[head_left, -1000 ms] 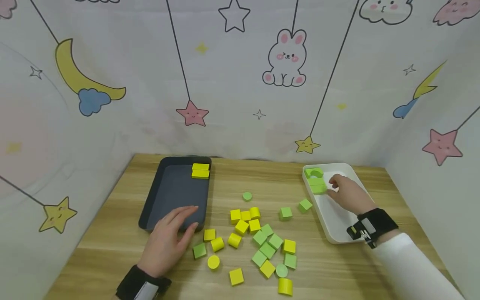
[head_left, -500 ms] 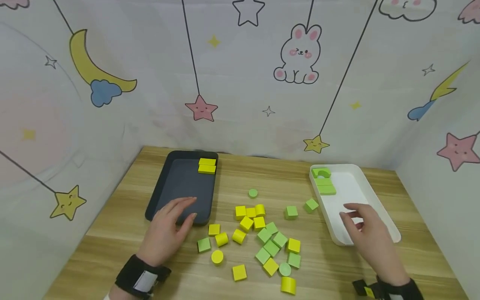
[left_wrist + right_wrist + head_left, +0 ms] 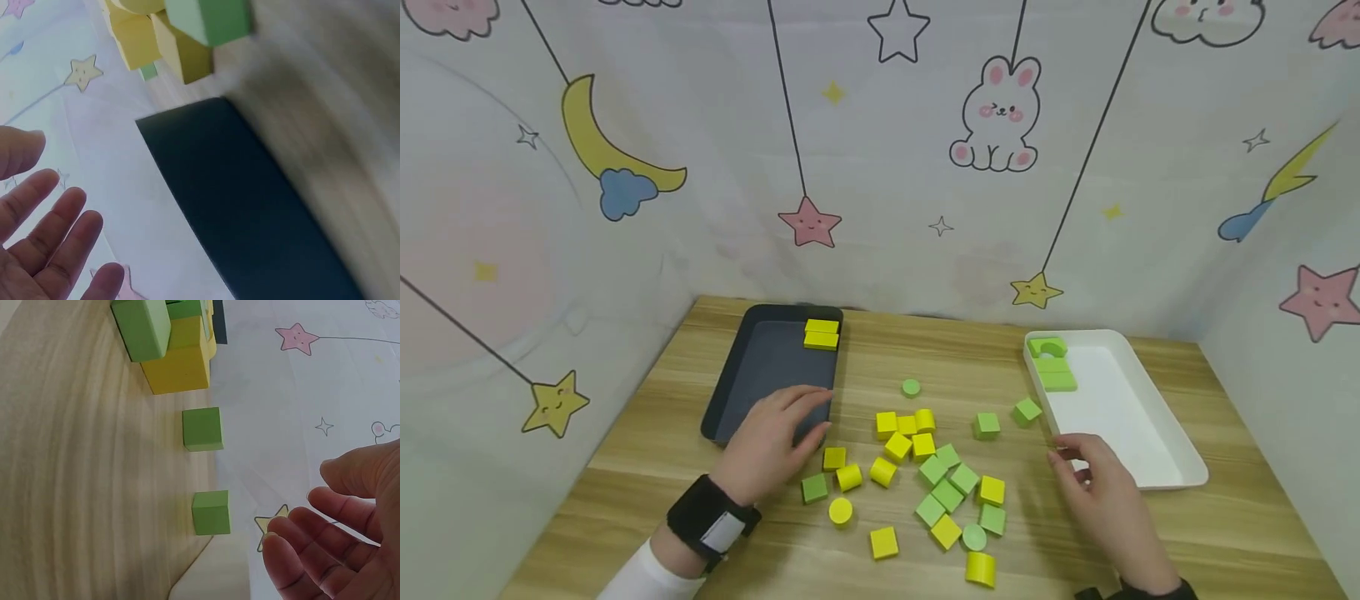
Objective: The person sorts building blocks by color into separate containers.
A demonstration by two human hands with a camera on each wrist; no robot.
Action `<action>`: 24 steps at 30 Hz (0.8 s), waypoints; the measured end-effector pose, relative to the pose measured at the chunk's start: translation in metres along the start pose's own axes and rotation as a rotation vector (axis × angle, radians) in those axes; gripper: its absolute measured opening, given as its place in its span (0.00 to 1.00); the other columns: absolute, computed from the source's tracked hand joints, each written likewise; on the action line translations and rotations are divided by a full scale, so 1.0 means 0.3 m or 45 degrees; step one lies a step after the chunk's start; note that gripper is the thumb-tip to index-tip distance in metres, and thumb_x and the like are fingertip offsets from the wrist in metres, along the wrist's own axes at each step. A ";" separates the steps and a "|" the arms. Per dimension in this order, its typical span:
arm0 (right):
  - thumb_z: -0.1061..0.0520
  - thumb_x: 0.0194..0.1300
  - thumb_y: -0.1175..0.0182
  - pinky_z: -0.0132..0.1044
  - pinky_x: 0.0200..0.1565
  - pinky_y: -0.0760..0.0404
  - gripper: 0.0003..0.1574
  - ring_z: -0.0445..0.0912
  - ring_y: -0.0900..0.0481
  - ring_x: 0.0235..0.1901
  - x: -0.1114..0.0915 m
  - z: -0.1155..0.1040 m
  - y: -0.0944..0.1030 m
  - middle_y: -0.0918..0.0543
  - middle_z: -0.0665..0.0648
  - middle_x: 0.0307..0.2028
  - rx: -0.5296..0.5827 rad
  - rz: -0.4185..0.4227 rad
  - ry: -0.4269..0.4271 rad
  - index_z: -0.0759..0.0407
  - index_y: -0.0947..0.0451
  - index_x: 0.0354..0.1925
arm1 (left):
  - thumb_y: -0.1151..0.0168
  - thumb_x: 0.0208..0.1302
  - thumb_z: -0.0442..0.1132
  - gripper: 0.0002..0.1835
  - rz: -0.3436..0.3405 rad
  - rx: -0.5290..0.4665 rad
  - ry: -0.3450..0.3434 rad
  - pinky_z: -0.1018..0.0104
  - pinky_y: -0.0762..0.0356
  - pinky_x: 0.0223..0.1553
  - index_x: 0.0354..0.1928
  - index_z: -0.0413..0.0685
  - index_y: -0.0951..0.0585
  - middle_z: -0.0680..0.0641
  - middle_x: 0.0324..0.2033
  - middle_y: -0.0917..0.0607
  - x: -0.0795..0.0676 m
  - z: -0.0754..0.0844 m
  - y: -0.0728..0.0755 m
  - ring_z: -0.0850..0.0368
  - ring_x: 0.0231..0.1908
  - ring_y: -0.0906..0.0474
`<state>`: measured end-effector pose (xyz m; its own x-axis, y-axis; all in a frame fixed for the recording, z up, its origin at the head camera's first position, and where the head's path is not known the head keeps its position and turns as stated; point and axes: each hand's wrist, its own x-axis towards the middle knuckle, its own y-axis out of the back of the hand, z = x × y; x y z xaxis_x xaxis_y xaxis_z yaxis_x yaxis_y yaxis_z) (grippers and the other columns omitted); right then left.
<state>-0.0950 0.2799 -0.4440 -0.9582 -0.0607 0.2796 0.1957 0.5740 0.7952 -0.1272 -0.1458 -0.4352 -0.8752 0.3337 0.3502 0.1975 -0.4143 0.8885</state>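
My left hand (image 3: 775, 437) hovers over the near right corner of the dark tray (image 3: 771, 358), fingers loosely extended and holding nothing. In the left wrist view its fingers (image 3: 65, 250) are spread apart beside the tray wall (image 3: 237, 200). My right hand (image 3: 1105, 500) is by the near left side of the white tray (image 3: 1127, 400), with relaxed fingers and nothing in them. Two yellow blocks (image 3: 822, 334) lie in the dark tray's far right corner. The white tray's far left corner holds green flat blocks (image 3: 1057, 377) and a green arch-shaped block (image 3: 1048, 347).
Between the trays, yellow and green blocks lie scattered on the wooden table (image 3: 760, 558). A green cube (image 3: 1026, 412) sits beside the white tray, another green cube (image 3: 987, 426) to its left. A small green cylinder (image 3: 911, 387) lies farther back. Patterned cloth (image 3: 910, 250) hangs behind.
My right hand has left the green blocks in the white tray and moved back toward me, then left to the tray's near left side. My left hand has shifted slightly right.
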 end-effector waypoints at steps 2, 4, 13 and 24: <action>0.58 0.67 0.40 0.39 0.33 0.18 0.12 0.45 0.21 0.38 -0.006 0.002 -0.012 0.19 0.55 0.42 0.006 -0.008 0.001 0.58 0.23 0.48 | 0.36 0.63 0.50 0.23 -0.060 0.016 -0.038 0.48 0.26 0.54 0.60 0.59 0.24 0.53 0.55 0.21 0.031 0.011 -0.016 0.54 0.55 0.26; 0.58 0.66 0.40 0.39 0.33 0.18 0.12 0.45 0.22 0.37 -0.011 0.004 -0.024 0.19 0.55 0.42 0.018 -0.013 -0.002 0.58 0.23 0.48 | 0.35 0.62 0.48 0.23 -0.151 0.031 -0.086 0.49 0.26 0.54 0.60 0.60 0.24 0.53 0.55 0.20 0.061 0.026 -0.036 0.55 0.55 0.26; 0.59 0.65 0.38 0.37 0.32 0.19 0.11 0.46 0.20 0.38 -0.025 0.017 -0.043 0.18 0.55 0.41 0.034 0.043 -0.003 0.58 0.22 0.47 | 0.41 0.67 0.41 0.19 -0.606 0.074 -0.269 0.57 0.23 0.53 0.59 0.58 0.23 0.52 0.52 0.20 0.187 0.096 -0.120 0.58 0.49 0.24; 0.59 0.65 0.38 0.36 0.31 0.19 0.11 0.43 0.21 0.33 -0.011 0.032 -0.024 0.17 0.55 0.40 0.036 0.104 0.044 0.57 0.21 0.46 | 0.37 0.64 0.44 0.19 -0.690 -0.010 -0.185 0.66 0.22 0.41 0.58 0.57 0.24 0.54 0.45 0.21 0.222 0.100 -0.129 0.62 0.36 0.26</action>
<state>-0.0952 0.2838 -0.4558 -0.9314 -0.0409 0.3616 0.2662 0.6007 0.7539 -0.1798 -0.0822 -0.4374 -0.7808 0.6134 -0.1186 -0.2676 -0.1569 0.9507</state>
